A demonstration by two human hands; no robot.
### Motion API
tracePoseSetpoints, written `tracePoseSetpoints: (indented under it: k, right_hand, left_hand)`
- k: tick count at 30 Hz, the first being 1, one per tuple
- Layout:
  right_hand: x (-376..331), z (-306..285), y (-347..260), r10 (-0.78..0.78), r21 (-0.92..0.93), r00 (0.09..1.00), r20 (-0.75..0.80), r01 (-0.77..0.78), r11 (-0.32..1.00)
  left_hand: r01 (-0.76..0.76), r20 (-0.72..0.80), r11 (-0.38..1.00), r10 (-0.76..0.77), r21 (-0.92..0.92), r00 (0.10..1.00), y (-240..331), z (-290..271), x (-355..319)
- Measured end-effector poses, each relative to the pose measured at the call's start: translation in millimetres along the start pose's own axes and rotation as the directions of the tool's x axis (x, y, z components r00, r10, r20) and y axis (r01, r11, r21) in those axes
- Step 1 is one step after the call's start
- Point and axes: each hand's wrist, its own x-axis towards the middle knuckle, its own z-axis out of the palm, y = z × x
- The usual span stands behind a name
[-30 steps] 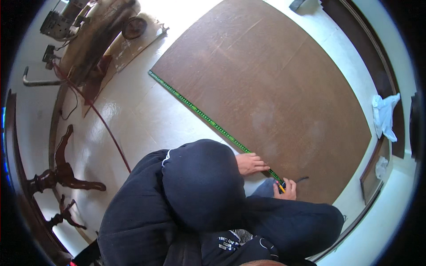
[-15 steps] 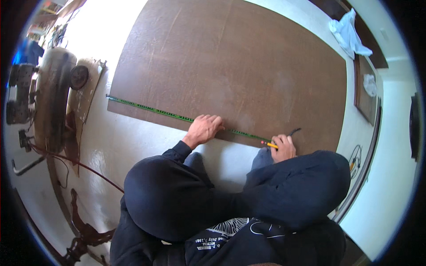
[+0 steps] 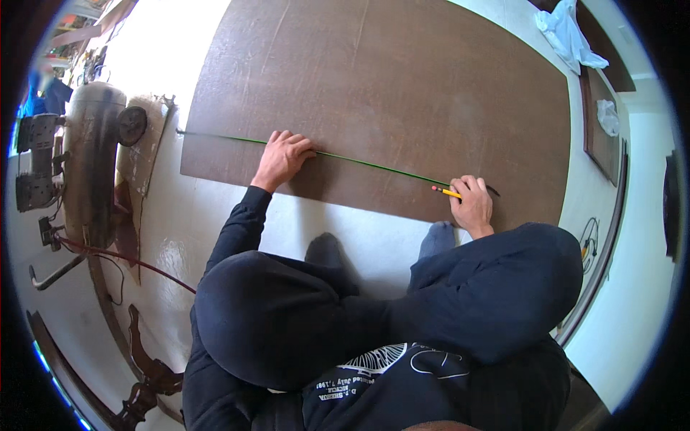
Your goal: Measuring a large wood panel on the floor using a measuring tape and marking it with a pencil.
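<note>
A large brown board [image 3: 388, 93] lies flat before me. Across its near part stretches a thin green measuring tape [image 3: 381, 167], its far-left end just past the board's left edge. My left hand [image 3: 282, 159] has its fingers curled over the tape, left of the middle. Further right, my right hand [image 3: 472, 205] is closed around a yellow pencil [image 3: 451, 192] with a pink eraser, at the tape's right end. A dark strap [image 3: 493, 190] pokes out beyond that hand; the tape's case is hidden by the fingers.
My bent knees and socked feet [image 3: 436, 241] are close to the board's near edge. To the left stands a tank compressor [image 3: 93, 158] with a red hose [image 3: 144, 264]. Dark carved wooden furniture [image 3: 147, 373] is at lower left. A plastic bag [image 3: 568, 36] lies at far right.
Both hands have moved farther onto the board, the left hand also leftward along the tape. The tape has shifted away from the near edge and now shows as a thin line.
</note>
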Motion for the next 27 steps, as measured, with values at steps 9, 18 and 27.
tracePoseSetpoints:
  k: [9, 18, 27]
  right_hand:
    - [-15, 18, 23, 0.013, -0.069, 0.992, -0.127, -0.022, 0.997]
    - [-29, 21, 19, 0.02, -0.081, 0.997, -0.071, -0.026, 0.996]
    - [-22, 11, 29, -0.019, -0.032, 1.0, -0.004, 0.019, 0.999]
  left_hand:
    - [-0.029, -0.2, 0.999, 0.021, -0.04, 0.98, 0, 41, -24]
    - [-0.044, -0.254, 0.992, 0.014, -0.114, 0.967, 13, 46, -52]
    - [-0.027, -0.18, 0.993, 0.006, -0.112, 0.984, 17, 56, -61]
